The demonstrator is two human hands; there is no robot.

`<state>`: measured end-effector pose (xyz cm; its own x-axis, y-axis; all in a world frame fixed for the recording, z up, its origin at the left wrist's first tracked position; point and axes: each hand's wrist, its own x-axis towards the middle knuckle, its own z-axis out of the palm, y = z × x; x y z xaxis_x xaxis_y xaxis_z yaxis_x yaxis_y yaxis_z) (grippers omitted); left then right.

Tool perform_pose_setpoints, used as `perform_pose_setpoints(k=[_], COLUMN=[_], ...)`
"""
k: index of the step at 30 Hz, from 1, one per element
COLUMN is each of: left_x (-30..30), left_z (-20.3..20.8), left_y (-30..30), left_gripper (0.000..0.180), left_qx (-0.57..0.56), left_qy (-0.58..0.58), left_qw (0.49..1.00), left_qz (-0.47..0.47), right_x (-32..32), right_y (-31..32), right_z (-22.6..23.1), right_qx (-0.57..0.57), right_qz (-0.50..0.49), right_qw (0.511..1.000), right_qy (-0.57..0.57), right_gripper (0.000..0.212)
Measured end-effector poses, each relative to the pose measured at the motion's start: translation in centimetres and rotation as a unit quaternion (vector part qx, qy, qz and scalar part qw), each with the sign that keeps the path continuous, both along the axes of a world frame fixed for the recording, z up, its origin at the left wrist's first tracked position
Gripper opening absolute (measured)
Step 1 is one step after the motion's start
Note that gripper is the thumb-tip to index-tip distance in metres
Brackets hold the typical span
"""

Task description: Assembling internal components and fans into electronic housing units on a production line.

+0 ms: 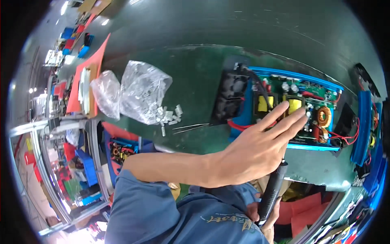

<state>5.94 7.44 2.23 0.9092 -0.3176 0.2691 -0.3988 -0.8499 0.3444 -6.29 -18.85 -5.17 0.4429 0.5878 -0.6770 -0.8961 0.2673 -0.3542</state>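
My left hand (254,148) reaches across from the left, its fingers stretched out over a power inverter (321,83) in an opened blue metal case. Its fingertips rest on or just above the yellow-wound transformers (295,106). My right hand (273,217) is wrapped round a black electric screwdriver (273,191), held upright by the case's near edge; the bit's tip is hidden by my left hand. A copper-wound ring coil (324,117) sits at the board's right. Against the case's left end lies a black panel with fans (233,87).
Clear plastic bags (144,85) spill small silvery pieces (167,115) on the green table. Two thin metal rods (191,127) lie beside them. A second blue case (361,128) stands at the right. To the left are an orange-red sheet (83,77) and a metal-framed shelf (95,158).
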Motion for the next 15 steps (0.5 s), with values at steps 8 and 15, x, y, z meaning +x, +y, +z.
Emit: perform_pose_setpoints(k=[8, 15], left_x=[-8.7, -9.8], left_z=[0.8, -1.6], left_y=[12.0, 16.0], left_gripper=[0.021, 0.014], left_qx=[0.035, -0.042], left_qy=[0.023, 0.102], left_qw=[0.944, 0.953], left_qz=[0.329, 0.283], right_x=[-0.8, -0.1], right_y=[-2.8, -0.3], right_z=[-1.1, -0.6], right_qx=[-0.317, -0.261], right_qz=[0.132, 0.102], right_qw=[0.885, 0.886], right_qy=[-0.314, -0.37], right_gripper=[0.098, 0.083])
